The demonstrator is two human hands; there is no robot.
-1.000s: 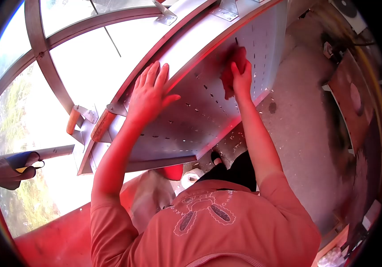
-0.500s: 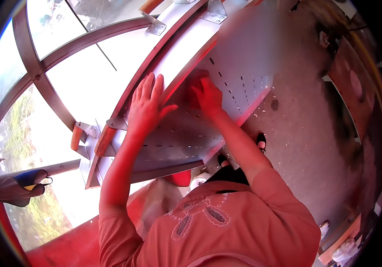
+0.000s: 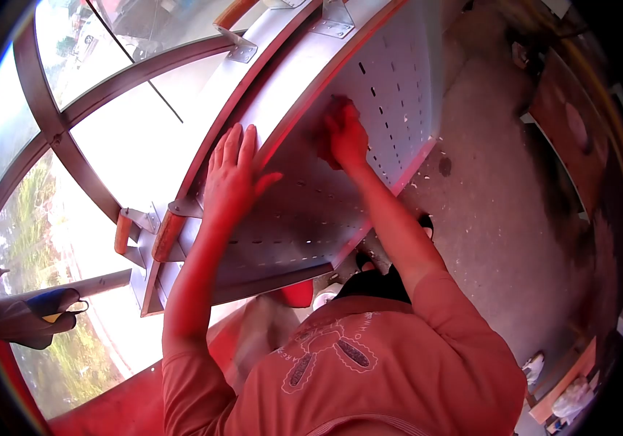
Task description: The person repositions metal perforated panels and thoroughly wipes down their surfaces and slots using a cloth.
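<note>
A large grey metal panel [image 3: 297, 207] with rows of small slots and a raised rim stands tilted in front of me. My left hand [image 3: 231, 182] lies flat on its pale rim, fingers stretched out and holding nothing. My right hand [image 3: 349, 142] is against the slotted inner face, closed around a dark red crumpled cloth [image 3: 337, 109]. The cloth is partly hidden by the fingers and blurred. A wooden handle [image 3: 169, 236] on metal brackets is fixed to the panel's outer side, below my left hand. A second wooden handle [image 3: 122, 232] sits further left.
A window with a brown frame [image 3: 54, 131] is on the left. Dark fabric [image 3: 32, 316] hangs on a pole at the lower left. Another wooden handle [image 3: 235, 13] is at the top. A brown board [image 3: 580, 109] stands at the right, and a white shoe [image 3: 534, 367] shows at lower right.
My right hand has moved a little up and to the right along the slotted face with the cloth. My left hand stays flat on the rim. The view has shifted slightly.
</note>
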